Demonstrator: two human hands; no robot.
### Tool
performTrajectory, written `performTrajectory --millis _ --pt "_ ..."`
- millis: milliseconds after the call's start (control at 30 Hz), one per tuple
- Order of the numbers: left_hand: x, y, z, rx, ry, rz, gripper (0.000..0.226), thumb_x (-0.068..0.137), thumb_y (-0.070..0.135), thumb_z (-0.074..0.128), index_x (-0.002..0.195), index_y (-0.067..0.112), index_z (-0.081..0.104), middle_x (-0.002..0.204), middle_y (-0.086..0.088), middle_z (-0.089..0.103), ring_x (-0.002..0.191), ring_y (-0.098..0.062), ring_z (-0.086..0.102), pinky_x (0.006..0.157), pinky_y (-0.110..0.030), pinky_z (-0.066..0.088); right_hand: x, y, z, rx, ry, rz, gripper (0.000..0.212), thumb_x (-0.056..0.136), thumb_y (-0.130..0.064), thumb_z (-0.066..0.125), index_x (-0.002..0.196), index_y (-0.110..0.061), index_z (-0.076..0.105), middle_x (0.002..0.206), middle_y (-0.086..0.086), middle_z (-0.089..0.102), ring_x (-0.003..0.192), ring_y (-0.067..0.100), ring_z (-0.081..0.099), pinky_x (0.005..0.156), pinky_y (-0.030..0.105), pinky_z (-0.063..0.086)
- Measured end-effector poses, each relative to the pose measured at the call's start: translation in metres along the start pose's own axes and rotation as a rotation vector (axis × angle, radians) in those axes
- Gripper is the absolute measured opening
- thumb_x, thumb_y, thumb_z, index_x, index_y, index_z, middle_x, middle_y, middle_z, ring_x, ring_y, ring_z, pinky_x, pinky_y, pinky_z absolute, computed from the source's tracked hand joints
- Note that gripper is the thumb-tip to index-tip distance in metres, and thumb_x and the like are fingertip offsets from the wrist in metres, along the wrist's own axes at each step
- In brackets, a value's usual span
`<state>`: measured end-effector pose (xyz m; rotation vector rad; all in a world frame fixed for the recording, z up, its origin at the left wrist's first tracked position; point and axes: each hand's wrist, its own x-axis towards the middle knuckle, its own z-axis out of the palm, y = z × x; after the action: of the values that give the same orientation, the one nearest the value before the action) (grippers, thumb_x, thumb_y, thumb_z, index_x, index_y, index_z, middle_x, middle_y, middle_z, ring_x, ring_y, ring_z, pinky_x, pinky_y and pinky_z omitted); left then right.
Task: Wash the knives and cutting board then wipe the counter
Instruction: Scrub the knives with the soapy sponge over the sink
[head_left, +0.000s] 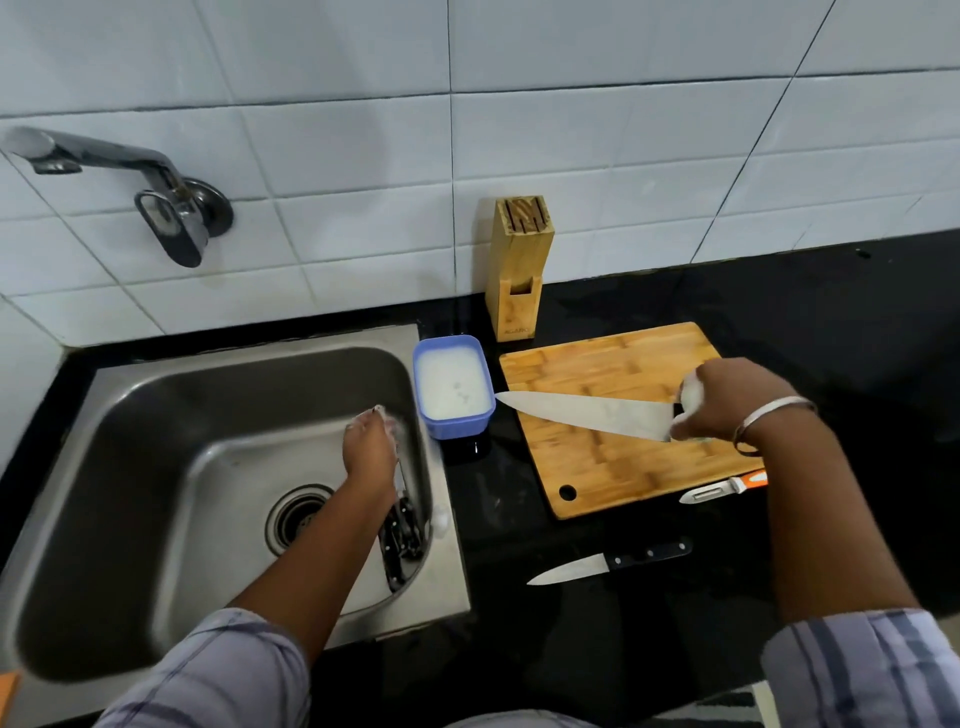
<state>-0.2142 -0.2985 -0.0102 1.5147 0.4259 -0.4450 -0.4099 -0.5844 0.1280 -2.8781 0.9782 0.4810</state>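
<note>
the black counter (857, 338) is running along the tiled wall, with the steel sink (130, 467) sitting in it on the left under a wall tap (119, 161). no water is showing at the spout.

the cutting board (613, 467) is lying flat on the counter to the right of the sink. it is looking dry and unwashed. a wooden knife block (519, 260) is standing behind it with its slots empty, and a blue tub (452, 423) of cloudy soapy water is sitting between sink and board.

the right hand (727, 400) is hovering over the board with its fingers curling tightly round the handle of the large knife (587, 413). white foam is clinging to the hand. the blade is pointing left, and its tip is reaching the tub.

the left hand (369, 447) is reaching down inside the sink, foamy, just above a few dark-handled knives (397, 540) leaning on the right wall. blur is hiding its fingers, so i cannot tell whether it is gripping anything.

a small black-handled knife (608, 564) is lying on the counter near the front edge, and an orange-handled tool (724, 488) is lying just beside the board's near edge.

judging from this, the soaping of the knives is under way. rinsing, these two pieces, the board and the counter wipe are all remaining.
</note>
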Motion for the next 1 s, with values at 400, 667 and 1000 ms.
performTrajectory --millis 400,667,1000 --pt "-0.034 0.039 0.012 0.056 -0.357 -0.073 0.042 0.103 0.044 0.029 0.117 0.015 0.055 0.107 -0.002 0.059 0.101 -0.022 0.057 0.095 -0.037 0.038 -0.019 -0.097 -0.054 0.195 0.106 -0.106 0.028 0.057 -0.040 0.077 0.073 -0.019 0.066 0.067 -0.001 0.062 0.066 0.016 0.059 0.057 0.025 0.048" --pt "-0.043 0.059 -0.002 0.012 -0.354 -0.120 0.073 0.096 0.062 0.011 0.136 0.011 0.046 0.136 -0.014 0.051 0.130 -0.036 0.042 0.108 -0.045 0.029 -0.008 -0.211 0.008 0.743 0.010 -0.110 0.018 0.064 -0.028 0.077 0.064 -0.015 0.064 0.062 0.001 0.060 0.061 0.019 0.058 0.052 0.024 0.046" --pt "-0.043 0.048 -0.042 -0.099 -0.322 0.040 0.028 0.101 0.030 0.045 0.118 0.012 0.058 0.090 -0.010 0.068 0.068 -0.024 0.065 0.061 -0.037 0.055 -0.022 -0.267 0.027 1.405 -0.194 0.021 0.026 0.087 -0.024 0.060 0.094 0.001 0.066 0.069 0.014 0.061 0.048 0.023 0.054 0.045 0.024 0.043"
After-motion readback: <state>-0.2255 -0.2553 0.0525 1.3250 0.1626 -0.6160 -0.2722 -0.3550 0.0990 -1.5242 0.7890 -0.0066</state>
